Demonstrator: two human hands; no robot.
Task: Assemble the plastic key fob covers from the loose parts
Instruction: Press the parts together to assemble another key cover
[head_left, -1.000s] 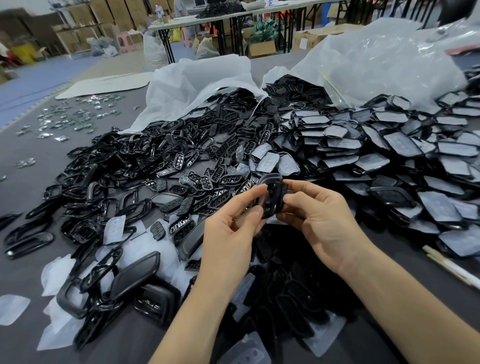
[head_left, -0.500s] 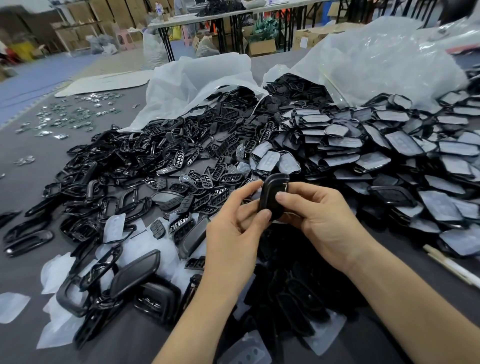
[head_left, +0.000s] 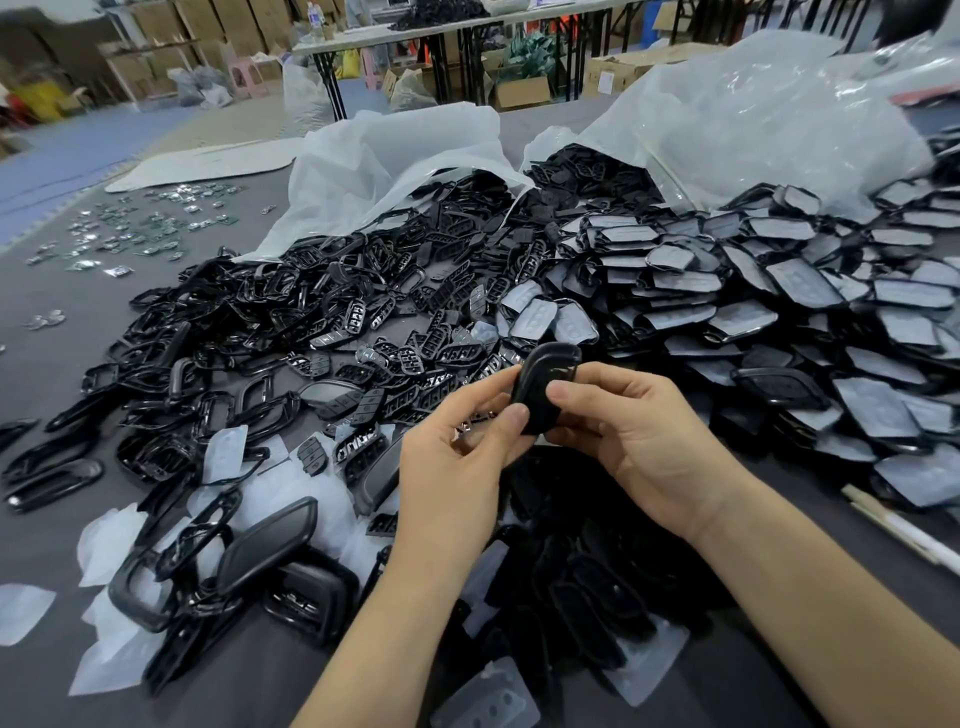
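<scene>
I see the black key fob cover (head_left: 545, 387) held clear of the table (head_left: 47, 364), pinched from both sides. The left grip (head_left: 457, 467) has thumb and forefinger on its left edge, and the right grip (head_left: 639, 441) curls round its right. Beyond lie heaped black button frames (head_left: 234, 322), and on the right film-covered shells (head_left: 779, 312) spill from white bags (head_left: 389, 171).

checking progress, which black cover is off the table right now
The black cover pinched between left hand and right hand; every other one lies on the table.
</scene>
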